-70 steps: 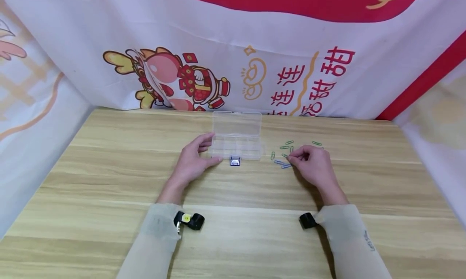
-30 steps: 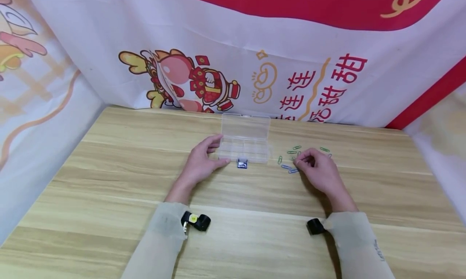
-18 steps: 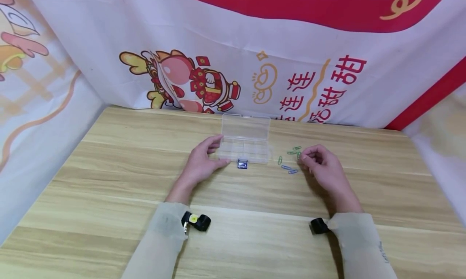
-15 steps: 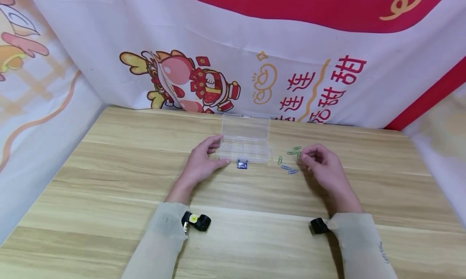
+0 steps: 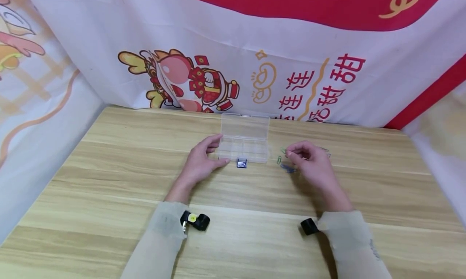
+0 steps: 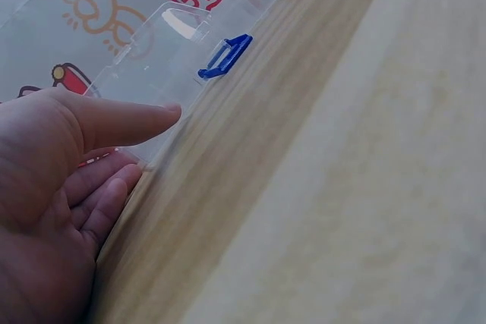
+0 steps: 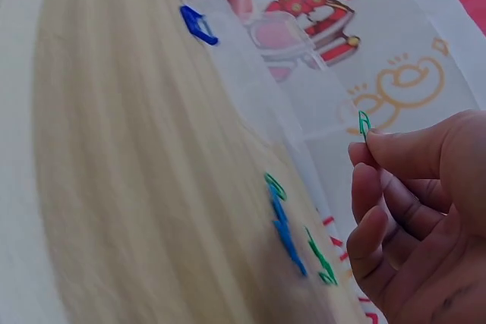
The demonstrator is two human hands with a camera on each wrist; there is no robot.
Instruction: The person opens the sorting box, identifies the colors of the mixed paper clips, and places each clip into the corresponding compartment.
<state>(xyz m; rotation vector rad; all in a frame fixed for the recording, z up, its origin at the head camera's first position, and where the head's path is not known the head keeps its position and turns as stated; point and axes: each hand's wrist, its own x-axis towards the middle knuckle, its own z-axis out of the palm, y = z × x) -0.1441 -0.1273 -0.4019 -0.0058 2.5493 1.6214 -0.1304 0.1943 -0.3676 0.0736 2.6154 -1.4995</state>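
Note:
A clear plastic compartment box (image 5: 244, 150) stands with its lid (image 5: 245, 126) raised, its blue latch (image 5: 242, 163) hanging at the front. My left hand (image 5: 201, 161) holds the box by its left end, thumb at the front corner and fingers at the back. To the right, my right hand (image 5: 309, 159) pinches a green paper clip (image 7: 364, 124) between thumb and index finger, lifted above the table. Under that hand lie blue paper clips (image 7: 285, 237) and a green one (image 5: 279, 160). More green clips (image 7: 320, 261) show in the right wrist view, partly hidden by the hand in the head view.
The wood-grain table (image 5: 240, 238) reaches back to a white printed cloth (image 5: 204, 32) hanging close behind the raised lid. More cloth hangs at both sides. Another clip or two (image 5: 328, 153) lie just right of my right hand.
My right hand has moved left from the right side of the clip group, now with a green paper clip pinched up. My left hand stays at the box.

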